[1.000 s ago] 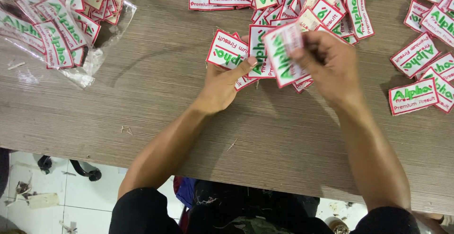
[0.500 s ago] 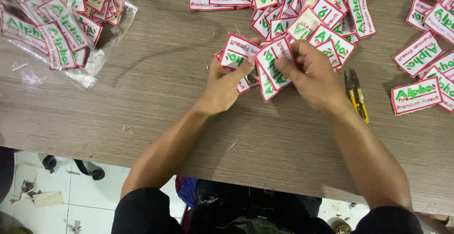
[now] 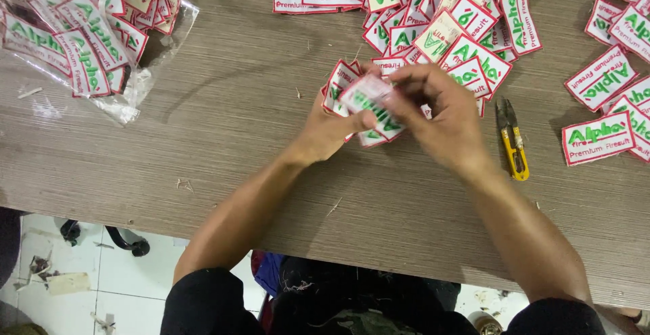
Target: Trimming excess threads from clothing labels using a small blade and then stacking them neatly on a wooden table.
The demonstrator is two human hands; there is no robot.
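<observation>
Your left hand [image 3: 332, 128] and right hand [image 3: 443, 118], both grips clamped on small stack of patches [image 3: 365, 101], mid-table; yellow snips [image 3: 512, 142] just right; bag of patches [image 3: 88, 34] at far left corner.

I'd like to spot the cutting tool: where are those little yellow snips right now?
In the head view, the yellow snips lie flat on the wooden table, just right of the right hand, between it and the patches near the right edge.

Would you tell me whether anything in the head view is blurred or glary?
Head view: the patch between the left hand and right hand is motion-blurred; the clear bag shows slight glare; the yellow snips look sharp.
</observation>
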